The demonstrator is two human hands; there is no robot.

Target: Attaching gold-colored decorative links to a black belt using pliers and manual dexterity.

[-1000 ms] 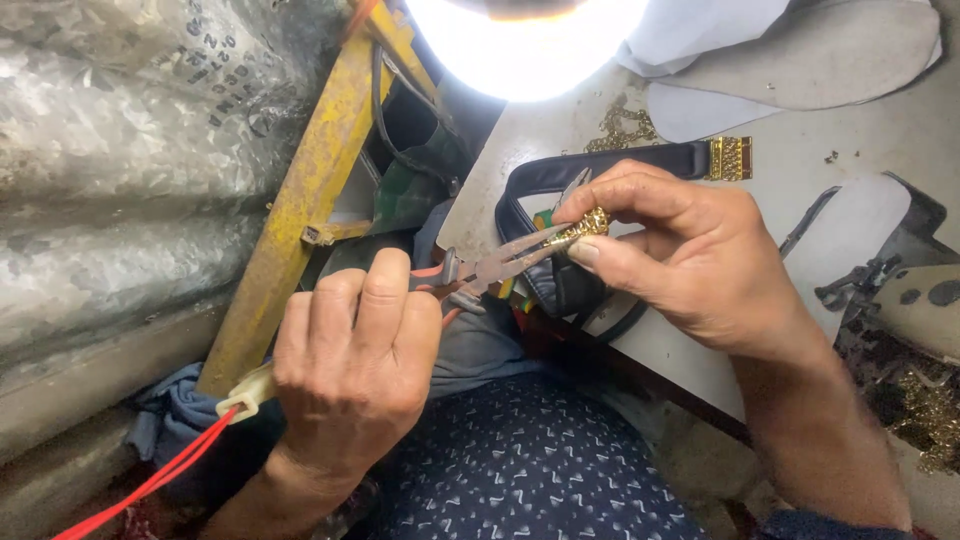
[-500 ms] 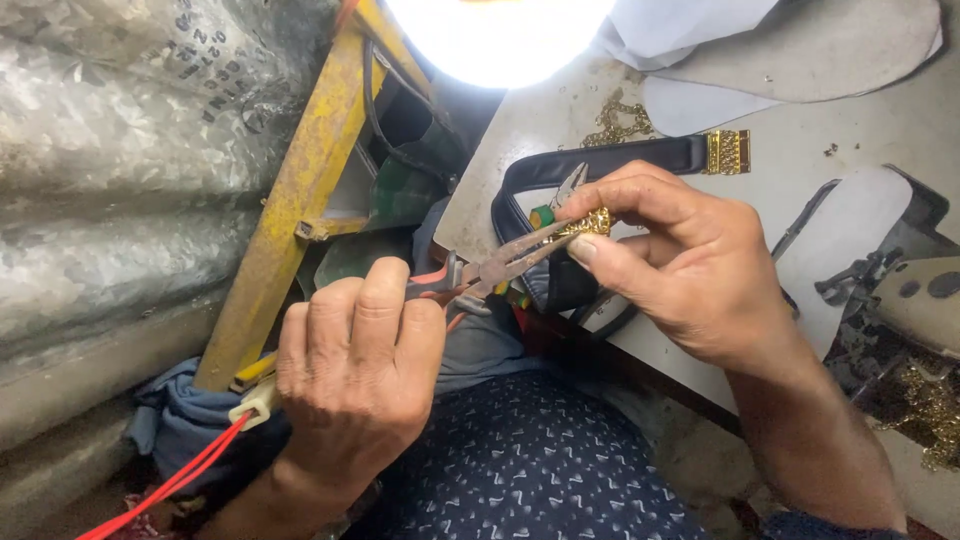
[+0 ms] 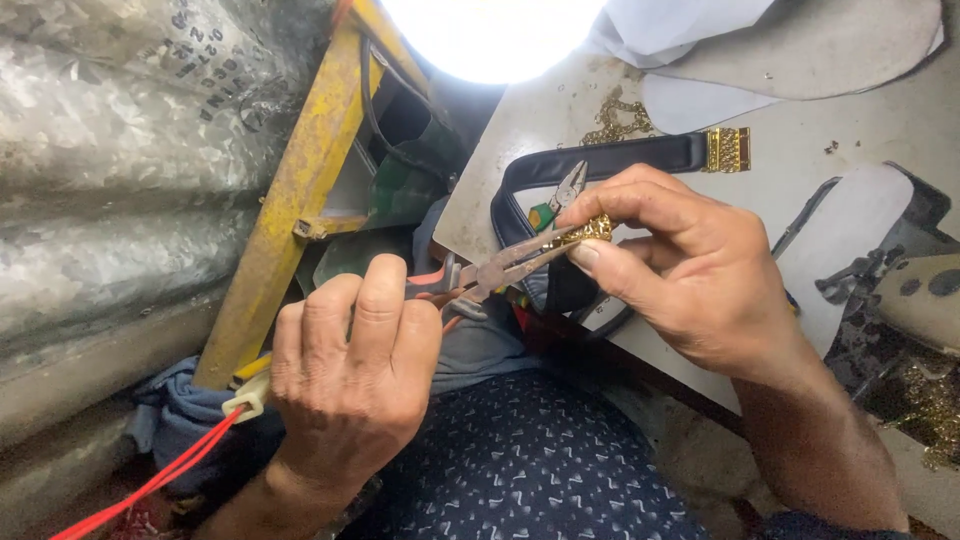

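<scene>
left of the black strap [image 3: 600,158], the left hand [image 3: 350,385] is wrapped tight around the red-handled pliers [image 3: 500,268], their tips on a small, ridged gold clasp [image 3: 590,230], pinched by the right hand [image 3: 690,270] just below the strap.

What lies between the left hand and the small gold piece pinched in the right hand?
In the head view, pliers span the stretch from the left hand to the gold piece, held by the right hand.

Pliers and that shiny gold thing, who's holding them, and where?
Left hand grips the pliers by their handles; right hand pinches the small gold piece between thumb and fingers, at the pliers' tips.
</scene>
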